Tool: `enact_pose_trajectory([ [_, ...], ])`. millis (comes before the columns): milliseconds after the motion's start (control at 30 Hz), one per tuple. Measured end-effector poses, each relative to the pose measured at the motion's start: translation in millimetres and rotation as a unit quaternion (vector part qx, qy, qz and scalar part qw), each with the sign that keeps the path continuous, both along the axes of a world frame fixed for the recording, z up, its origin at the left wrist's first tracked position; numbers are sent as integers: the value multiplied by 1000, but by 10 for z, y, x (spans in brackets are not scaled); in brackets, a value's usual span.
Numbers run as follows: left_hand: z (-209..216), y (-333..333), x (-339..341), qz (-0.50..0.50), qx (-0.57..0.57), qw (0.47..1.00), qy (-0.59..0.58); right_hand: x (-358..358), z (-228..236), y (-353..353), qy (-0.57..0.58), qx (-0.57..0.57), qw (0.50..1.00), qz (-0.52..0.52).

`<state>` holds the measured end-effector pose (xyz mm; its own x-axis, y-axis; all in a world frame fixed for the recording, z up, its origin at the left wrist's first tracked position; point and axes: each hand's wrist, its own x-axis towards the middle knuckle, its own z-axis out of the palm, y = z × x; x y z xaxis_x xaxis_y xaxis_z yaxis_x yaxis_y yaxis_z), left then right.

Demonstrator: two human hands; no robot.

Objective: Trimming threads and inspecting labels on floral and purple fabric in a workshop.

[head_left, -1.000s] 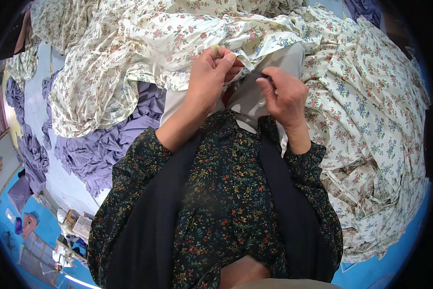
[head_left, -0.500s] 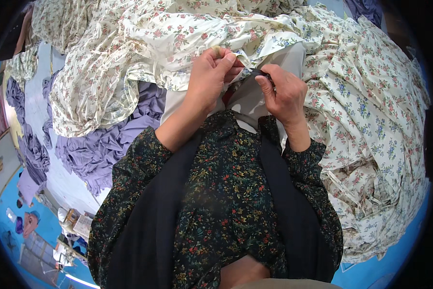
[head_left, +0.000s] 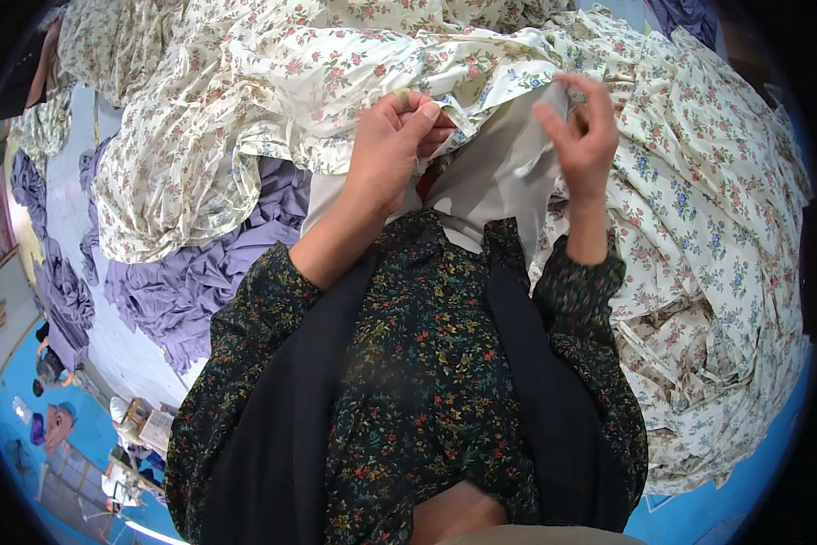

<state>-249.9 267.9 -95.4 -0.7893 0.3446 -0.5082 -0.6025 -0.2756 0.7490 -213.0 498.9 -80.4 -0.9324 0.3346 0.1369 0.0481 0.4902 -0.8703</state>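
My left hand (head_left: pixel 398 141) is closed in a pinch, thumb against finger, on the edge of a cream floral cloth (head_left: pixel 336 68) printed with red and blue flowers. The cloth spreads away from me in folds, its near edge over my lap. To the right, my right hand (head_left: pixel 587 141) is raised beside the cloth's blue-flowered edge. Its thumb and forefinger stand apart, but motion smears the fingers. Whether anything sits in its palm is hidden. Pale grey fabric (head_left: pixel 504 159) covers my legs beneath both hands.
A large heap of the same floral cloth (head_left: pixel 699 209) bulges on my right. Crumpled purple cloth (head_left: pixel 190 282) lies at left beside a pale surface (head_left: pixel 122 313). Farther left, a person in dark clothes (head_left: pixel 52 366) shows small on the blue floor.
My right hand has moved right and slightly up, away from my left. The small black tool it held near the cloth edge no longer shows. My left hand keeps its pinch.
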Motion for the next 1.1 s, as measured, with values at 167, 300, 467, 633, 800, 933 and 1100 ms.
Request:
enact_pose_trajectory([
  [167, 35, 17, 23, -4, 10, 999, 38, -734, -250, 589, -62, -103, 967, 225],
  [300, 87, 70, 21, -21, 15, 997, 69, -1012, -509, 862, -177, -65, 945, 269],
  [467, 324, -26, 197, 6, -174, 914, 367, -360, 163, 729, -41, 14, 997, 68],
  [633, 289, -64, 616, -205, -214, 893, 339, 488, 179, 172, -92, -139, 982, -88],
  [800, 195, -77, 604, -379, -270, 813, 350, 724, -11, -569, -313, -408, 857, 24],
  [933, -28, -78, 559, -307, -228, 888, 255, 804, 51, -556, -257, -468, 845, 32],
  [1100, 59, 180, 410, -228, -12, 972, 62, 1093, 126, -492, -276, -408, 869, 30],
])
